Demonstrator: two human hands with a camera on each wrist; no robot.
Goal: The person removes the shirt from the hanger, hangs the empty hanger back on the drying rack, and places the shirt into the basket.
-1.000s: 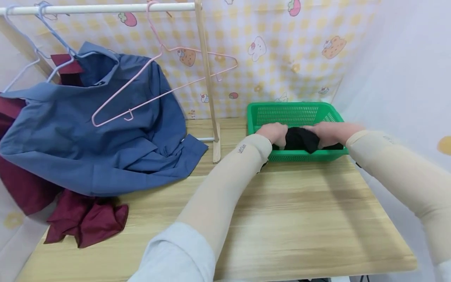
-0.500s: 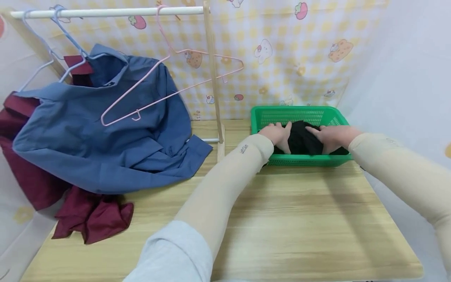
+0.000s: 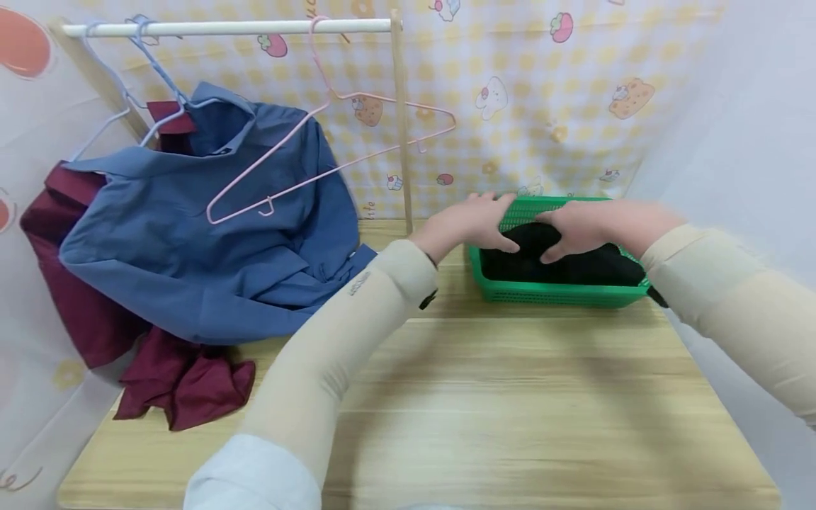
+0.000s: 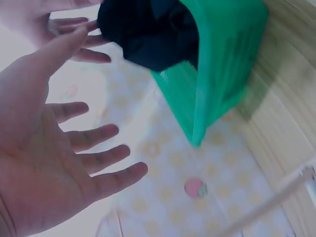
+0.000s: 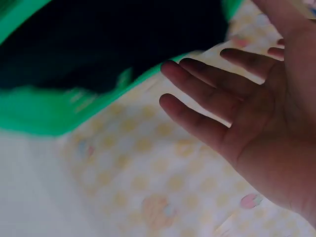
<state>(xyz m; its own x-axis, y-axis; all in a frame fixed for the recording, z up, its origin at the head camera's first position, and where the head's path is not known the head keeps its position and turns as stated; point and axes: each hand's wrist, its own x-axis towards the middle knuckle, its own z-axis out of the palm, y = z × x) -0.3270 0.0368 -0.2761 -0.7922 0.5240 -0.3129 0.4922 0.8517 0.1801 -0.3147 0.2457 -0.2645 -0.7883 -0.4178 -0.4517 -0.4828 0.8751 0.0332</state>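
Note:
Black cloth (image 3: pixel 532 262) lies bunched in a green plastic basket (image 3: pixel 561 295) at the back right of the table. My left hand (image 3: pixel 474 221) is raised over the basket's left end, fingers spread and holding nothing; its palm and straight fingers show in the left wrist view. Above the cloth my right hand (image 3: pixel 583 227) hovers with fingers extended. In the right wrist view the right hand (image 5: pixel 256 98) is plainly free, beside the basket's rim (image 5: pixel 39 116). The dark cloth (image 4: pixel 153 32) fills the basket's opening in the left wrist view.
A rack (image 3: pixel 236 28) stands at the left, its post (image 3: pixel 403 127) near my left forearm. On it hang a blue shirt (image 3: pixel 210 212), a maroon garment (image 3: pixel 83 283) reaching the table (image 3: pixel 510 411), and a bare pink hanger (image 3: pixel 280 195). A patterned curtain (image 3: pixel 529 142) hangs behind.
Both hands have let go of the black cloth and lifted off it, the left moving toward the left. The cloth now lies lower in the basket. The head view has shifted slightly.

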